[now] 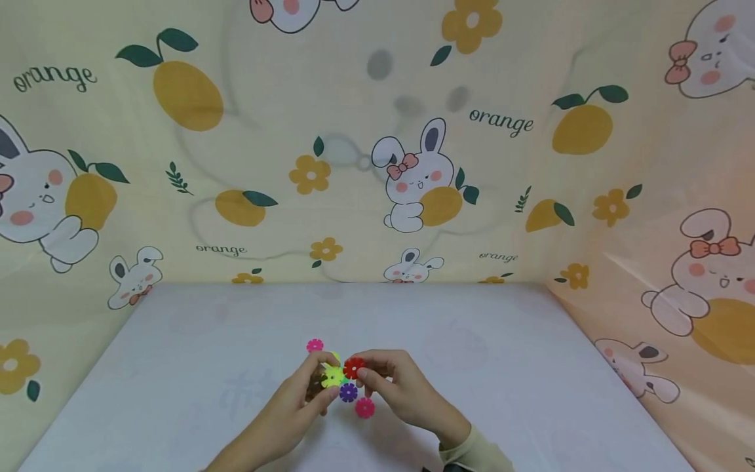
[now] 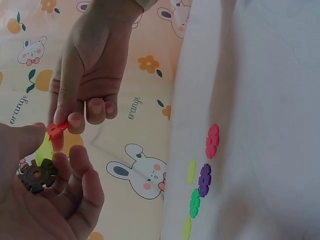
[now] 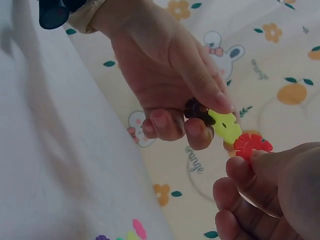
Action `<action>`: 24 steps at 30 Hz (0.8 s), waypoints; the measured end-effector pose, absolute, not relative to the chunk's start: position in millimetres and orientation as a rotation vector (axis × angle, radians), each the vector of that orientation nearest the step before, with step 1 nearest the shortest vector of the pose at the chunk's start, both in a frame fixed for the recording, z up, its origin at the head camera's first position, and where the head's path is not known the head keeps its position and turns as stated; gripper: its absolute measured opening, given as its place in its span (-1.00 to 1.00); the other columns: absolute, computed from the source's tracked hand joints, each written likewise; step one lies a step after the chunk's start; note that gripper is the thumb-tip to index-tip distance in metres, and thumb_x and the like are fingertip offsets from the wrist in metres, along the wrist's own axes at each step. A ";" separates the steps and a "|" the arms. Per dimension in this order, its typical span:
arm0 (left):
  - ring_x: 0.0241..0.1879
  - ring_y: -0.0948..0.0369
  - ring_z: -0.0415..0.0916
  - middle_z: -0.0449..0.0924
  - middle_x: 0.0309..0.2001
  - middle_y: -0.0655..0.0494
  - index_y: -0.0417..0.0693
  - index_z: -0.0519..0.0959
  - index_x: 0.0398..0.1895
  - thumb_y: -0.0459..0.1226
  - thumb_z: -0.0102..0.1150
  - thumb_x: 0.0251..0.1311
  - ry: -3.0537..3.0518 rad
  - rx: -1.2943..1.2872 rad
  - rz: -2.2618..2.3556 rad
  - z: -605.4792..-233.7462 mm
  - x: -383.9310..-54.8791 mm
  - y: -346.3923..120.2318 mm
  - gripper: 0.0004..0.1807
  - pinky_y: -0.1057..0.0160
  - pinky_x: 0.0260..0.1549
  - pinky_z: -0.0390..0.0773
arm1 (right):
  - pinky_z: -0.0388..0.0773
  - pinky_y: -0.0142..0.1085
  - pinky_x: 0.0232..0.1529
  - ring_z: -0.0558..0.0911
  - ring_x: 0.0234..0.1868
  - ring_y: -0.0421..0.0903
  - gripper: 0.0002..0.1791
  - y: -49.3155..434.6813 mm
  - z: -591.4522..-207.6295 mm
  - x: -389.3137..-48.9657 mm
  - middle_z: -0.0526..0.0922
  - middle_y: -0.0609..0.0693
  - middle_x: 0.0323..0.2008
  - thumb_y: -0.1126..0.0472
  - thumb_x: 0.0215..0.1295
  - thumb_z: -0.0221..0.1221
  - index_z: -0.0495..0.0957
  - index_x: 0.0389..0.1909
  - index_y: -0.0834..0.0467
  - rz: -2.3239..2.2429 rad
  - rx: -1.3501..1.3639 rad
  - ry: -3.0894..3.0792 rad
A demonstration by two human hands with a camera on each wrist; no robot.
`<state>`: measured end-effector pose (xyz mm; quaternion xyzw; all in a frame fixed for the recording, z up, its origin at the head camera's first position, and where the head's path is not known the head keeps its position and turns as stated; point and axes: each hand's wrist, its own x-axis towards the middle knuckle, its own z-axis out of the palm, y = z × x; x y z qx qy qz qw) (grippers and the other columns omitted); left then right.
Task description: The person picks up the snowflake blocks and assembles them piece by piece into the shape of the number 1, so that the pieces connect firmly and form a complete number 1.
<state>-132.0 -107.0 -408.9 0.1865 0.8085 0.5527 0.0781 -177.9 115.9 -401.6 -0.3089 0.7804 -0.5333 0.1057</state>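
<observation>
My left hand (image 1: 289, 401) pinches a yellow notched plastic disc (image 3: 226, 127), the flower-shaped snap-together kind. A dark brown disc (image 2: 38, 175) of the same kind sits against it, partly covered by the fingers in the right wrist view. Between thumb and forefinger my right hand (image 1: 409, 393) pinches a red disc (image 1: 354, 368). Its edge meets the yellow disc's edge in the right wrist view. Both hands are raised above the table, close together. Under them lie a purple disc (image 1: 348, 393), a pink disc (image 1: 365, 408), a green disc (image 2: 195, 203) and yellow ones (image 2: 191, 172).
Another pink disc (image 1: 315, 345) lies farther back on the white table (image 1: 501, 367), just beyond the left hand. Cloth printed with rabbits and oranges (image 1: 330, 216) stands behind the table and along its sides.
</observation>
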 end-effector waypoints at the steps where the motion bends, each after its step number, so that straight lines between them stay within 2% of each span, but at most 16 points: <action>1: -0.40 0.30 0.47 0.47 -0.31 0.04 0.01 0.29 0.22 -0.12 0.06 0.49 2.415 0.567 1.658 -409.1 -131.9 -106.9 -0.64 0.37 -0.38 0.54 | 0.68 -0.29 -0.26 0.59 -0.39 -0.26 -0.72 115.8 -401.7 -177.5 0.74 0.16 -0.26 0.19 0.53 0.10 0.65 0.06 0.25 -1.568 -0.919 2.306; 11: -0.41 0.28 0.48 0.46 -0.33 0.05 0.02 0.29 0.19 -0.06 0.05 0.49 2.404 0.589 1.651 -408.4 -129.2 -105.2 -0.64 0.36 -0.39 0.53 | 0.63 -0.40 -0.25 0.59 -0.41 -0.33 -0.75 113.3 -400.8 -172.6 0.75 0.27 -0.26 0.23 0.52 0.10 0.70 0.00 0.22 -1.523 -0.919 2.342; 19: -0.41 0.31 0.47 0.46 -0.33 0.08 0.01 0.30 0.17 -0.15 0.02 0.52 2.387 0.604 1.626 -408.6 -129.5 -106.1 -0.71 0.36 -0.39 0.52 | 0.68 -0.28 -0.28 0.61 -0.39 -0.23 -0.78 109.3 -403.0 -170.1 0.75 0.22 -0.32 0.24 0.52 0.10 0.72 -0.15 0.21 -1.467 -0.893 2.375; 24: -0.42 0.32 0.45 0.45 -0.36 0.09 -0.02 0.30 0.17 -0.15 0.01 0.52 2.383 0.639 1.626 -409.8 -130.0 -107.2 -0.70 0.37 -0.41 0.50 | 0.68 -0.25 -0.33 0.59 -0.43 -0.30 -0.78 106.4 -403.0 -167.9 0.72 0.22 -0.35 0.25 0.52 0.09 0.71 -0.17 0.22 -1.474 -0.898 2.370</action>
